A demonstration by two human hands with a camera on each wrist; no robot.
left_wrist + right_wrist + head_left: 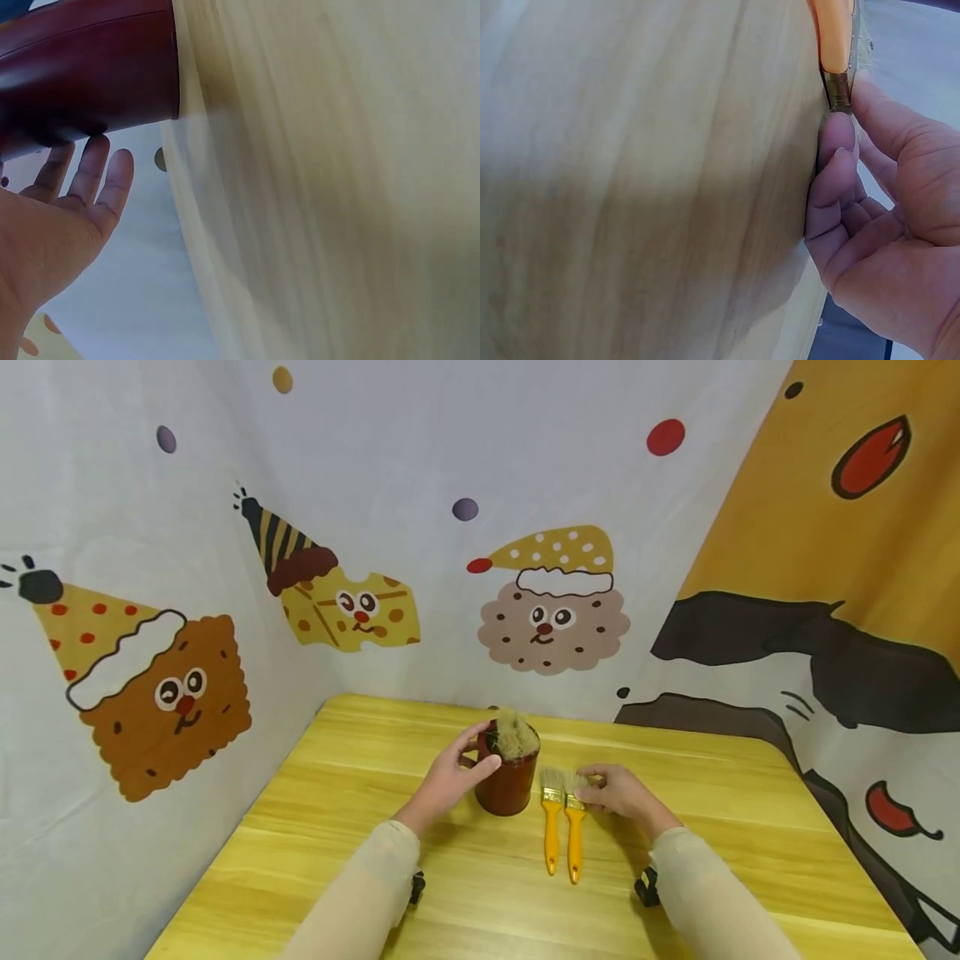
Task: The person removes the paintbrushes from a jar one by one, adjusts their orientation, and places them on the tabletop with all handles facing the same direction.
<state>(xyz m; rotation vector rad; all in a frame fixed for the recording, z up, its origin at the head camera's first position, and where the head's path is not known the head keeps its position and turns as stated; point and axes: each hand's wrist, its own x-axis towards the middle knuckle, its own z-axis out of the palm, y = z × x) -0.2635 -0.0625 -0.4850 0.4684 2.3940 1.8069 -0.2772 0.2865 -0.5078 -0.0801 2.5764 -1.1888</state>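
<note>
A dark red-brown cup [504, 789] stands upright on the table, and a tuft of tan fibre [514, 739] sticks out of its top. My left hand [452, 771] holds the cup from its left side, thumb towards the front. Fingers meet the cup's side [97, 67] in the left wrist view. To the right of the cup, two paintbrushes with yellow-orange handles lie side by side, bristles away from me. My right hand [617, 789] pinches the right paintbrush [575, 839] near its bristles and metal band. The left paintbrush [551, 835] is untouched.
The yellow wood-grain table [360, 860] reaches back to a hanging cloth [420, 435] printed with cartoon food. More of this cloth closes off the left and right sides. A black strap part [647, 887] shows at the right wrist.
</note>
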